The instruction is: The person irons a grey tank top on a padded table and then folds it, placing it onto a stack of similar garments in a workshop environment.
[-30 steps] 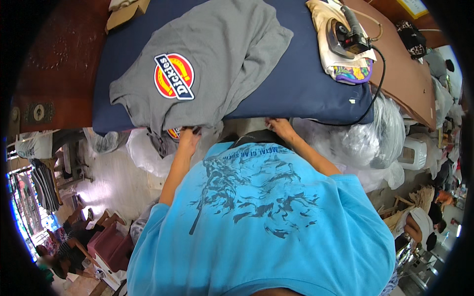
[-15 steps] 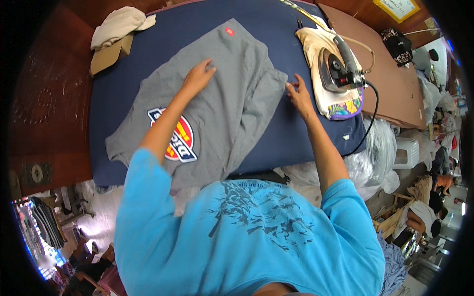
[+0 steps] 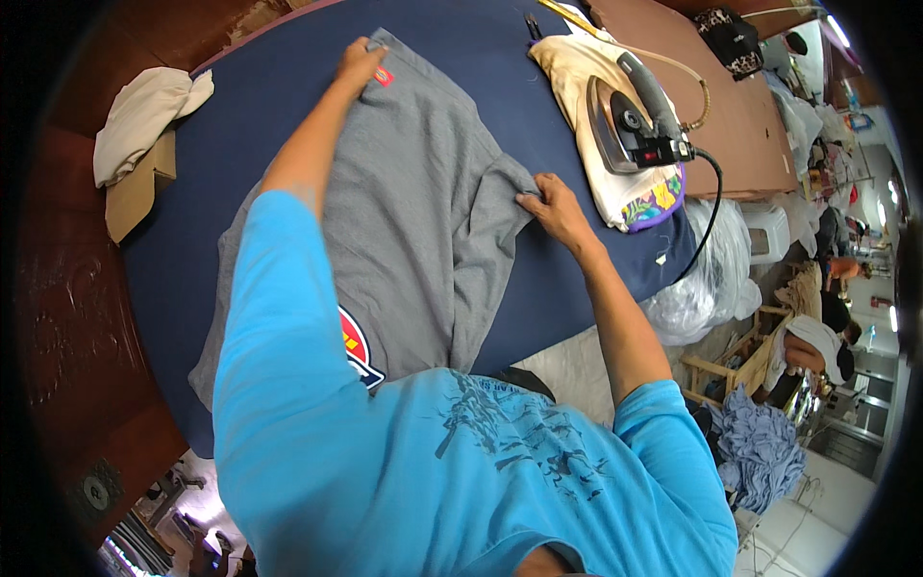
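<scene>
A grey shirt lies spread over a dark blue padded table, with a small red tag near its far edge. A round red, white and blue print on it is partly covered by my left arm. My left hand pinches the far corner of the shirt, beside the tag. At the shirt's right side my right hand is closed on a bunched edge. To the right of that hand, an electric iron rests on a cream cloth pad with a floral, purple-edged end.
Off-white cloth lies on an open cardboard box at the far left. The iron's black cord hangs over the table's right edge. Clear plastic bags and a heap of blue cloth are at the right. Other people work farther off.
My left hand has reached away to the shirt's far corner and taken hold of it. My right hand has closed on the shirt's right edge. The view has shifted.
</scene>
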`<state>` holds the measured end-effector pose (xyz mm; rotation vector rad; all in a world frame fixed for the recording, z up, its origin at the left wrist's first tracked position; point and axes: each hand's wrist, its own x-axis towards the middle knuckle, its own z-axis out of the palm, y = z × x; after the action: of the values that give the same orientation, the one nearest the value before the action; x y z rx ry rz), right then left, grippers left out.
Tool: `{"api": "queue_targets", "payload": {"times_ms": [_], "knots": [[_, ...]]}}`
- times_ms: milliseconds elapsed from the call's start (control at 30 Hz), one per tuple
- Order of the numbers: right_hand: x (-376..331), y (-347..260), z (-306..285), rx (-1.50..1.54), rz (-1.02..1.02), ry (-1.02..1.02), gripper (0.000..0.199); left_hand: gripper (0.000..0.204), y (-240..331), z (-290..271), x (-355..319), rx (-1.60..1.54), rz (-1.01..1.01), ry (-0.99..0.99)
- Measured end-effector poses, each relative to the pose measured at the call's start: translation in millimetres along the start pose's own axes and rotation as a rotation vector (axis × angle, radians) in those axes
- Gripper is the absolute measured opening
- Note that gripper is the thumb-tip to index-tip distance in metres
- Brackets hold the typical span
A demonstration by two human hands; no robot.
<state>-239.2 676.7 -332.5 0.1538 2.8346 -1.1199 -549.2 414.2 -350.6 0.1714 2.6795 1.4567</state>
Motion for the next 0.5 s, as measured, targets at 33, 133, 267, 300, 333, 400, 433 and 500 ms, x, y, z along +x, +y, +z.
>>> {"api": "queue_targets", "payload": {"times_ms": [33, 133, 267, 300, 333, 400, 433, 500], "knots": [[-13.3, -2.0, -7.8, 0.146, 0.047, -0.054, 0.039, 0.040, -2.0, -12.6, -5.8, -0.131, 0.084, 0.040], [-75.6, -20.0, -45.2, 0.412, 0.157, -0.168, 0.035, 0.033, 11.6, -57.3, -48.2, -0.467, 0.283, 0.110], [-154.3, -26.8, -107.6, 0.423, 0.136, -0.048, 0.036, 0.019, 56.1, -149.4, -149.2, -0.626, 0.434, 0.250], [-167.2, -29.2, -133.4, 0.391, 0.113, -0.045, 0.038, 0.017, 67.1, -174.7, -172.4, -0.628, 0.480, 0.277], [-186.6, -24.0, -154.1, 0.316, 0.049, -0.038, 0.039, 0.022, 85.8, -192.9, -200.0, -0.600, 0.546, 0.283], [-215.8, -19.3, -197.9, 0.291, -0.062, -0.008, 0.042, 0.032, 130.3, -236.2, -267.2, -0.460, 0.671, 0.289], [-237.4, -10.1, -226.5, 0.280, -0.001, 0.133, 0.041, 0.038, 161.3, -247.1, -304.7, -0.361, 0.738, 0.276], [-275.3, -6.1, -303.4, 0.133, -0.194, 0.304, 0.041, 0.051, 210.6, -257.5, -356.7, -0.198, 0.871, 0.233]]}}
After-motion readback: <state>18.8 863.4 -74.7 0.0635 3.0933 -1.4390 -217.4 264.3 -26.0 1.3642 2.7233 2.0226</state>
